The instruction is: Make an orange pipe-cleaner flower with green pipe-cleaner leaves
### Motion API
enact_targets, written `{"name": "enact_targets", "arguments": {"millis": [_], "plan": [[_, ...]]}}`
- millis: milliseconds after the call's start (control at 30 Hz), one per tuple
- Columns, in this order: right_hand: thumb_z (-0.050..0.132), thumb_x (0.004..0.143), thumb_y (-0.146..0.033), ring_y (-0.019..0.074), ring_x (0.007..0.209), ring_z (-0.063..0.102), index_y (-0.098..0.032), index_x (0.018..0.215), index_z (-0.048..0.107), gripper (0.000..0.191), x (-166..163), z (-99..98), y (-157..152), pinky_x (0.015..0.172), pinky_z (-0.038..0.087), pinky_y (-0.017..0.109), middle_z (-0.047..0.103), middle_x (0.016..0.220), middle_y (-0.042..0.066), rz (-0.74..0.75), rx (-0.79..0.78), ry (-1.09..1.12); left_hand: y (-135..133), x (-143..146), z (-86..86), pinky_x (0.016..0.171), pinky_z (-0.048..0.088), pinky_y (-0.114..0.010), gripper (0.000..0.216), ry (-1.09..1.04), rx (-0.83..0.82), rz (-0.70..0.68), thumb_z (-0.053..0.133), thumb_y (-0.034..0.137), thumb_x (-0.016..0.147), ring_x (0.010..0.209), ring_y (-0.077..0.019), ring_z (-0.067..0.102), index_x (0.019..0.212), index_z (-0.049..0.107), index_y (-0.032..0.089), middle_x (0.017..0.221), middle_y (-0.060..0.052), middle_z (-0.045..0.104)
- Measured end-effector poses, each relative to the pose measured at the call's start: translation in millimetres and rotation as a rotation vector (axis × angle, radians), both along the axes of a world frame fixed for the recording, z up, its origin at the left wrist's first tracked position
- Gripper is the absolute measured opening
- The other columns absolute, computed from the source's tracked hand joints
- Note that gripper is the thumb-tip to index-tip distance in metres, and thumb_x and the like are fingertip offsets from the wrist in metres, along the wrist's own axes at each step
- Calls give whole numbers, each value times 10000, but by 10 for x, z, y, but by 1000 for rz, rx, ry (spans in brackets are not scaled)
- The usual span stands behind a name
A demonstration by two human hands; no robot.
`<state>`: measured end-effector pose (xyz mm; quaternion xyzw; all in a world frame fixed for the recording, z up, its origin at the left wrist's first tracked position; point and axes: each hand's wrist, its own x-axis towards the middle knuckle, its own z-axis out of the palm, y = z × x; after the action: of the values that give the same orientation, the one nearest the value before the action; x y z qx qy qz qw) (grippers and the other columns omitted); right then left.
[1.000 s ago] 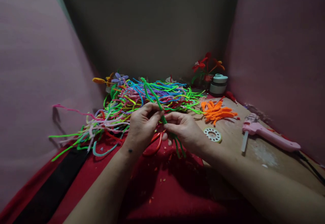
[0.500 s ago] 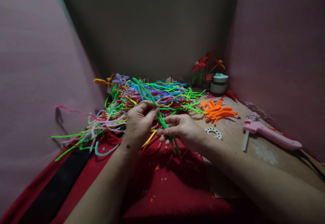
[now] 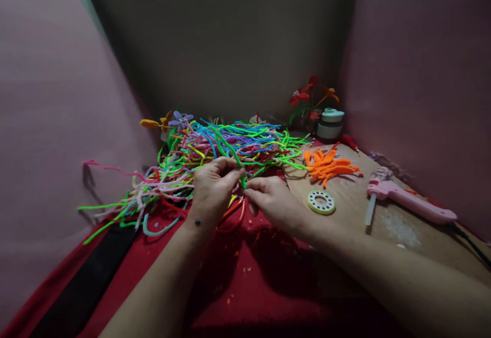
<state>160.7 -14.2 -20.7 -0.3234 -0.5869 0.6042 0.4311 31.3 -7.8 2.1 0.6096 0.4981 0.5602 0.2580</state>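
Note:
Green pipe cleaners (image 3: pixel 229 147) are held between my hands, their far ends pointing up and left over the pile. My left hand (image 3: pixel 215 187) pinches them between thumb and fingers. Just right of it, my right hand (image 3: pixel 274 200) is closed on their lower end with its fingertips. How many strands are in the bunch I cannot tell. Below the hands, partly covered by the left one, lie scissors with red and yellow handles (image 3: pixel 238 216). Behind the hands spreads a heap of many-coloured pipe cleaners (image 3: pixel 253 141).
On a brown board (image 3: pixel 345 235) at right are orange pipe-cleaner pieces (image 3: pixel 330 166), a round tape spool (image 3: pixel 321 202) and a pink glue gun (image 3: pixel 410 200) with a cord. A lidded jar (image 3: pixel 330 124) and pipe-cleaner flowers (image 3: pixel 303 95) stand behind. A black strip (image 3: pixel 84 282) lies at left.
My right hand has shifted up and left, nearer my left hand. The loose lower ends of the green pipe cleaners no longer hang below the fingers. The tape spool shows fully.

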Motion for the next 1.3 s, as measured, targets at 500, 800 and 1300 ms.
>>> {"name": "enact_targets", "arguments": {"millis": [500,800,1300], "plan": [[639,680,-259,13,304,241,-153,649,525,159,29,-17,101,330,116,175,464,417,-75,35,-285,337,8,-21,-2,467,358,-179,130,-42,-149,-192,645,267,692,490,-63,443,682,617,140,562,33,526],[632,655,-239,19,313,225,-155,614,541,130,3,-28,91,358,90,214,409,378,-87,-178,-234,359,10,-38,84,467,394,-179,242,-282,167,19,679,178,659,498,-55,483,887,595,179,640,42,547],[615,626,-192,17,354,256,-128,587,533,110,96,21,133,389,92,197,485,456,-44,83,-375,432,-11,-72,48,532,448,-223,175,-43,-130,-299,714,234,636,551,-103,553,783,671,149,652,-1,623]]}}
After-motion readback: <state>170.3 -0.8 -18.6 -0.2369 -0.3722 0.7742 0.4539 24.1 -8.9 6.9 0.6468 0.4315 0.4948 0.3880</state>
